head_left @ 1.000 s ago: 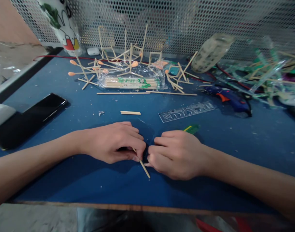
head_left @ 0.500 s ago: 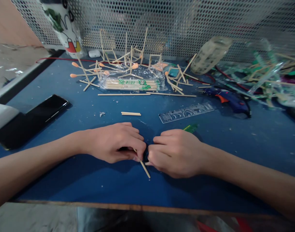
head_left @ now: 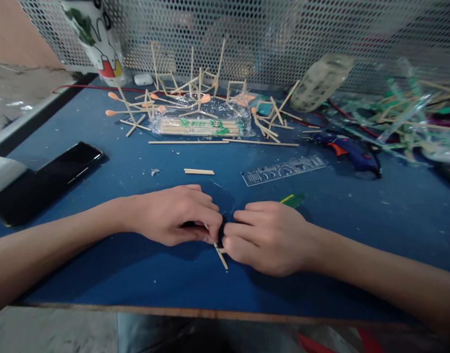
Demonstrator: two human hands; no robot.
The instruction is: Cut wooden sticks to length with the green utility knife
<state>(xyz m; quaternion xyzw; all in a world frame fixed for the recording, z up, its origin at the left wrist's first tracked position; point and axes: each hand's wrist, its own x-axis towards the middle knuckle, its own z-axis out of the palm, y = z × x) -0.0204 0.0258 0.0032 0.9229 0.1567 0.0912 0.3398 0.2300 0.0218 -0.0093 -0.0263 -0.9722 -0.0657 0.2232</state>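
Observation:
My left hand (head_left: 180, 215) is closed, pinching a thin wooden stick (head_left: 222, 258) between thumb and forefinger. The stick's lower end slants out toward me, just above the table. Close on its right, my right hand (head_left: 271, 238) is curled shut around a green tool with a yellow strip (head_left: 291, 200), which pokes out behind the knuckles. The tool's working end is hidden by the fingers. A pale tip at the right thumb meets the stick; I cannot tell whether it is thumb or wood. Beyond the hands lie two short cut sticks (head_left: 198, 171), side by side.
Behind lie long sticks (head_left: 188, 142), a packet of sticks (head_left: 200, 127) and glued stick frames (head_left: 200, 93). A clear stencil ruler (head_left: 283, 170) and a blue glue gun (head_left: 352, 152) are at right. A phone (head_left: 51, 181) lies left. The table edge (head_left: 173, 314) is near me.
My right hand has shifted slightly toward me, and the green tool has moved with it, showing more of its yellow strip. The pale tip now touches the stick. My left hand stays nearly still.

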